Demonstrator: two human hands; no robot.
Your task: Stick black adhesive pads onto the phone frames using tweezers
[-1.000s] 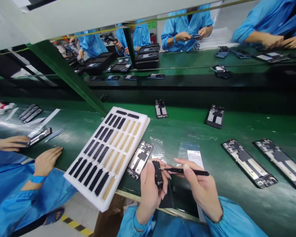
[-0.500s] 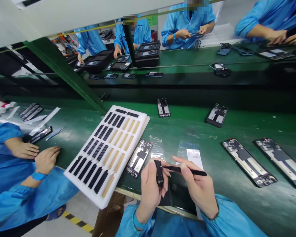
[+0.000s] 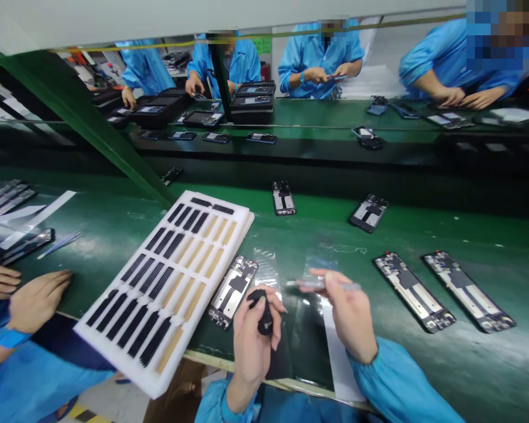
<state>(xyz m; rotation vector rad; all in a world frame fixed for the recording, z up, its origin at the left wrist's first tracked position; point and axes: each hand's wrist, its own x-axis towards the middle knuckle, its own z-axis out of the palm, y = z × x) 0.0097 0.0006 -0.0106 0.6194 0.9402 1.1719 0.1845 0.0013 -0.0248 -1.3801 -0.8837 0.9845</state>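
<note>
The left hand (image 3: pixel 252 346) clamps a small black component (image 3: pixel 264 314) in its fingers; the right hand (image 3: pixel 350 317) pinches blurred tweezers (image 3: pixel 320 285) (fingertips together), both near a phone mid-frame (image 3: pixel 232 292).

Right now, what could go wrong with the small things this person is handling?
The small black part pinched in the left hand is held near the bench edge, so a slip might send it to the floor. The slim tool in the right hand points toward the open phone frame and, if it slipped, might scratch its exposed circuit board.
</note>
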